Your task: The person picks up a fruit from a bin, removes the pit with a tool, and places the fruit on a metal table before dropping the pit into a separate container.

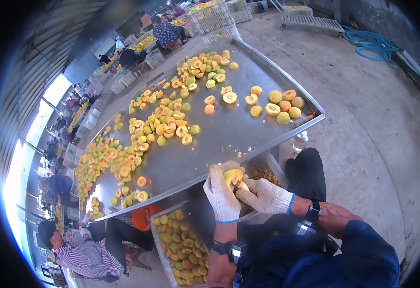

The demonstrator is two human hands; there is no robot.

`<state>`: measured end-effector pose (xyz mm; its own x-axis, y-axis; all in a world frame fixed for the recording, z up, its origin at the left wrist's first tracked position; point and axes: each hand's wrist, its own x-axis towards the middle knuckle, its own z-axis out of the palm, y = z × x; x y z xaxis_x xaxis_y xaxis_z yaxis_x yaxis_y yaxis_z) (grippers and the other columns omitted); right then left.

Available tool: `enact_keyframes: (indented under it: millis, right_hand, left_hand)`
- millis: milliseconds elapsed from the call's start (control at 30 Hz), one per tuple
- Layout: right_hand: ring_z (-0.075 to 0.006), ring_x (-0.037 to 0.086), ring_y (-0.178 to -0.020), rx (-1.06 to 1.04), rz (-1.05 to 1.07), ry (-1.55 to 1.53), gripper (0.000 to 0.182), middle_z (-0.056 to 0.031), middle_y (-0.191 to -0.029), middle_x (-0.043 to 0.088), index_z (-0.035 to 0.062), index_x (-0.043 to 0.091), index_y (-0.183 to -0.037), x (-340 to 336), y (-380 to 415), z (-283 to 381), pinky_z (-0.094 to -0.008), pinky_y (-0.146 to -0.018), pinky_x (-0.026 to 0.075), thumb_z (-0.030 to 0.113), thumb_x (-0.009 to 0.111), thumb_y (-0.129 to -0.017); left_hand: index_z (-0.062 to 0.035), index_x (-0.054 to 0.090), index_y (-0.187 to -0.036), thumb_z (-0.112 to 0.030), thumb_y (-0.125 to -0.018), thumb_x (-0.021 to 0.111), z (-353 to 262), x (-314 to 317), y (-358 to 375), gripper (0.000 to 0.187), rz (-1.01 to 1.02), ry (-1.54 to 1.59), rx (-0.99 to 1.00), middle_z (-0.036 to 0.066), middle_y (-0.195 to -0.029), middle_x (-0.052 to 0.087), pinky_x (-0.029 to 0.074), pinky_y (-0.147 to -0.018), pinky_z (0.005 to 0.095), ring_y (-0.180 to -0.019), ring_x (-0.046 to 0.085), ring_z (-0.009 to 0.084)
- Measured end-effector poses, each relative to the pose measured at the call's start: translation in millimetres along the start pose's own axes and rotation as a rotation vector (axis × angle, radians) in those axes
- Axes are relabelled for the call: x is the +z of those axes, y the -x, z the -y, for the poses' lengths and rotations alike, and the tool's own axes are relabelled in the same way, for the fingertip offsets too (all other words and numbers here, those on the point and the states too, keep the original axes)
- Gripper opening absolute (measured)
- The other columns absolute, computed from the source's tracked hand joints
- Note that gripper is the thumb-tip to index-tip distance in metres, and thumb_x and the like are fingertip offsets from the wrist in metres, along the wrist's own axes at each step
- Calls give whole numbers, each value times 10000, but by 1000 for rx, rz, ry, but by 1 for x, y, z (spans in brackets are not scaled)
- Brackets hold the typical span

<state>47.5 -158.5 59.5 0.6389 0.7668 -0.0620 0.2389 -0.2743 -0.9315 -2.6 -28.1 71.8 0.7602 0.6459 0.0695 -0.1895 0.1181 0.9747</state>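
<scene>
Over the table's near edge, my left hand (222, 192) in a white knit glove is closed around a cut yellow peach (233, 178), with its open flesh facing right. My right hand (267, 194), gloved the same way, is closed against the peach's cut side. Something thin and dark shows between its fingers and the flesh; I cannot make out what it is. Below my hands is a crate (278, 169) of small brown bits that look like pits, partly hidden by the gloves. Whole and halved peaches (169, 120) lie spread over the metal table (248, 125).
A crate of peaches (183, 245) stands on the floor left of my legs. A person in a striped top (87, 257) sits at the lower left. Stacked crates (212, 19), a cart (310, 21) and a blue hose (371, 43) are farther back. The table has a raised rim.
</scene>
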Motion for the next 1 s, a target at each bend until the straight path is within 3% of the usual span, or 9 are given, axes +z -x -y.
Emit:
enact_keyframes:
  millis: [33, 167, 467, 667, 767, 833, 933, 1000]
  right_hand:
    - [-456, 709, -816, -5, -3, 1, 442, -275, -875, 713, 12, 681, -1185, -2, -4, -2, -487, -731, 549, 411, 550, -1048]
    - [-464, 708, -815, -99, -7, 14, 455, -277, -880, 715, 13, 692, -1172, 2, -6, -11, -501, -735, 546, 425, 543, -1046]
    - [-480, 703, -836, -43, -1, -21, 510, -281, -882, 716, -8, 698, -1164, 15, -18, -33, -530, -773, 538, 456, 523, -1046]
    - [-474, 694, -825, 14, 41, 88, 484, -281, -850, 707, -9, 695, -1106, 7, -11, -13, -536, -767, 528, 432, 497, -1070]
    - [-469, 696, -805, -27, 52, -97, 502, -274, -844, 708, -8, 692, -1117, 12, -10, -18, -512, -750, 534, 448, 485, -1080]
    - [-466, 702, -809, 63, 98, -263, 520, -276, -843, 708, -11, 687, -1127, 15, -8, -16, -486, -747, 539, 460, 469, -1092]
    - [-464, 710, -837, 13, 88, -225, 525, -287, -876, 710, -15, 677, -1167, 14, -8, -14, -482, -768, 535, 461, 465, -1099]
    - [-473, 707, -853, 23, 47, -171, 505, -296, -902, 712, -16, 668, -1187, 15, -8, -11, -491, -774, 531, 440, 471, -1099]
  left_hand:
    - [49, 666, -1051, -450, -1110, 435, 2, 0, -3, 553, -15, 98, -103, 183, -923, 700, 586, -772, 377, -787, 698, 276]
    - [40, 662, -1050, -433, -1107, 452, 10, -7, -12, 521, 99, 173, -113, 182, -935, 699, 597, -792, 410, -811, 700, 293]
    - [47, 668, -1067, -439, -1092, 461, 33, -7, -14, 529, -1, 243, -201, 191, -922, 718, 612, -742, 395, -779, 712, 285]
    - [31, 665, -1051, -417, -1093, 470, 27, 4, -1, 490, -144, 211, -49, 178, -918, 707, 606, -721, 379, -769, 703, 273]
    - [30, 676, -1045, -379, -1097, 478, 23, 5, 2, 457, -156, 157, 41, 173, -929, 707, 594, -713, 369, -766, 699, 263]
    - [40, 664, -1019, -381, -1104, 438, 12, 5, 4, 485, -102, 26, 84, 176, -949, 691, 560, -686, 343, -742, 676, 250]
    - [47, 670, -1028, -363, -1105, 429, 11, 5, 4, 481, -67, 39, 197, 165, -893, 690, 556, -672, 334, -716, 668, 233]
    - [47, 671, -1028, -359, -1104, 428, 11, 3, 1, 479, -103, -24, 117, 161, -895, 688, 555, -664, 327, -715, 664, 224]
